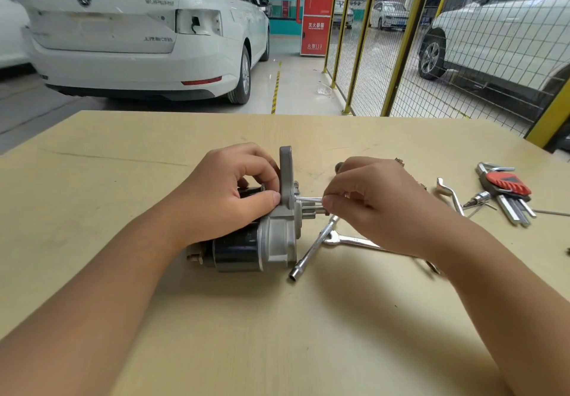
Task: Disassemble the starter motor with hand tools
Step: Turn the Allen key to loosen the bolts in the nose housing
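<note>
**Pulling the long bolt out of the motor**

My left hand (237,192) holds the starter motor (256,235) on the bench (123,155). My right hand (370,201) pinches a thin bolt (308,200) at 3 o'clock from the motor. The bolt lies sideways, left to right, so I think I pull right

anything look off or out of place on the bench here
Nothing on the table stands out. The left hand steadies the starter motor; the right hand pinches a thin metal rod at its flange. Loose tools lie nearby.
</note>
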{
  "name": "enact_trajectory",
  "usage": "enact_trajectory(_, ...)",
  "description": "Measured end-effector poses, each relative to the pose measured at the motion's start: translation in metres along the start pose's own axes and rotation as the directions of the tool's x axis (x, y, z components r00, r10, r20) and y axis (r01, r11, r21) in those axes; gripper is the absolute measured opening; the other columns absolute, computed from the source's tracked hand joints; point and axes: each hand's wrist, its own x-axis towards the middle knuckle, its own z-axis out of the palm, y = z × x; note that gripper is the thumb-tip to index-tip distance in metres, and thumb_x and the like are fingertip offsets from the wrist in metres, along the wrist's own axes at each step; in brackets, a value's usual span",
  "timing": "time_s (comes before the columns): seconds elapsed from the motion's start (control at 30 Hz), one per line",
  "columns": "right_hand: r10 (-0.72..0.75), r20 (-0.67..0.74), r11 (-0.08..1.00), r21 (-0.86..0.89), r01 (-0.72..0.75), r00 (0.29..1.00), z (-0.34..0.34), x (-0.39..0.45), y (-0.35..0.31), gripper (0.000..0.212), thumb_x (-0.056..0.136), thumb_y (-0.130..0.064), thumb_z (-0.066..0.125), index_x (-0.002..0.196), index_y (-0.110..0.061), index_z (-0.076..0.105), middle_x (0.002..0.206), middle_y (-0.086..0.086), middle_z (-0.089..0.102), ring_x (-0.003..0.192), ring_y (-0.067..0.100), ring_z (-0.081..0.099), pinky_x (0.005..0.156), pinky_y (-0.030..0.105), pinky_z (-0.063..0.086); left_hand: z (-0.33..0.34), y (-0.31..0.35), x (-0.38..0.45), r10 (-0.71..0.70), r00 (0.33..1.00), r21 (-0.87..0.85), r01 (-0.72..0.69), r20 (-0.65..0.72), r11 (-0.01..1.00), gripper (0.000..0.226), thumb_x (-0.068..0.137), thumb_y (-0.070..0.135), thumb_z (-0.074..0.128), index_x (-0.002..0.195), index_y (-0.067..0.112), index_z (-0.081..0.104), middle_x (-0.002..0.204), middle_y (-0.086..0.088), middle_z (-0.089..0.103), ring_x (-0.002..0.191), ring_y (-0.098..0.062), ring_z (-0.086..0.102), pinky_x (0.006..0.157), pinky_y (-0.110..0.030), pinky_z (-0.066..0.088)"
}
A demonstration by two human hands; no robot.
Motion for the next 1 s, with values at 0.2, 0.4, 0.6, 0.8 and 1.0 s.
enact_trajectory(0.2, 0.010, -0.015, 0.999, -0.034, -0.011, 1.000, -0.0008, 0.0002, -0.0017, 0.009, 0.091, -0.021, 0.073, 0.086, -0.019, 0.080, 0.081, -0.015, 0.055, 0.073, -0.003, 0.050, 0.069, 0.014, 0.037, 0.0000, 0.0008, -0.0004, -0.003, 1.000, 0.003, 0.003, -0.002, 1.000, 0.002, 0.079, 0.027, 0.072, 0.078, 0.029, 0.073, 0.101, 0.012, 0.069, 0.098, -0.013, 0.066, 0.082, -0.042, 0.057)
enact_trajectory(0.4, 0.025, -0.104, 1.000, -0.010, -0.027, 0.994, -0.0010, -0.0001, -0.0022, 0.015, 0.081, -0.026, 0.084, 0.077, -0.023, 0.069, 0.071, -0.019, 0.055, 0.071, 0.000, 0.053, 0.064, 0.021, 0.037, -0.0001, 0.0011, -0.0005, 0.003, 1.000, 0.011, -0.003, -0.006, 1.000, 0.003, 0.079, 0.027, 0.072, 0.078, 0.027, 0.075, 0.103, 0.012, 0.069, 0.100, -0.014, 0.066, 0.082, -0.043, 0.057)
enact_trajectory(0.6, -0.002, -0.050, 1.000, 0.022, 0.003, 0.999, 0.0000, -0.0003, -0.0022, 0.009, 0.093, -0.023, 0.071, 0.084, -0.023, 0.073, 0.077, -0.008, 0.062, 0.074, 0.005, 0.055, 0.067, 0.023, 0.039, 0.0004, 0.0003, -0.0014, 0.006, 1.000, 0.010, -0.006, -0.027, 1.000, 0.004, 0.078, 0.027, 0.074, 0.077, 0.025, 0.077, 0.103, 0.012, 0.069, 0.100, -0.015, 0.066, 0.081, -0.043, 0.058)
enact_trajectory(0.8, -0.006, -0.051, 1.000, 0.004, 0.007, 0.999, -0.0002, 0.0001, -0.0013, 0.011, 0.092, -0.016, 0.071, 0.084, -0.016, 0.078, 0.080, -0.010, 0.059, 0.075, 0.004, 0.055, 0.071, 0.025, 0.041, 0.0011, 0.0004, -0.0010, -0.008, 0.999, -0.001, 0.008, -0.036, 1.000, 0.004, 0.078, 0.027, 0.074, 0.076, 0.025, 0.077, 0.103, 0.012, 0.069, 0.100, -0.015, 0.067, 0.081, -0.044, 0.057)
enact_trajectory(1.0, -0.009, -0.140, 1.000, 0.023, 0.013, 0.990, 0.0015, 0.0009, -0.0025, 0.005, 0.083, -0.019, 0.083, 0.080, -0.020, 0.080, 0.076, -0.016, 0.060, 0.073, 0.009, 0.060, 0.071, 0.039, 0.052, 0.0013, 0.0010, -0.0011, -0.019, 0.999, -0.010, 0.018, -0.032, 1.000, 0.003, 0.077, 0.027, 0.074, 0.075, 0.026, 0.077, 0.103, 0.012, 0.069, 0.099, -0.013, 0.067, 0.083, -0.045, 0.058)
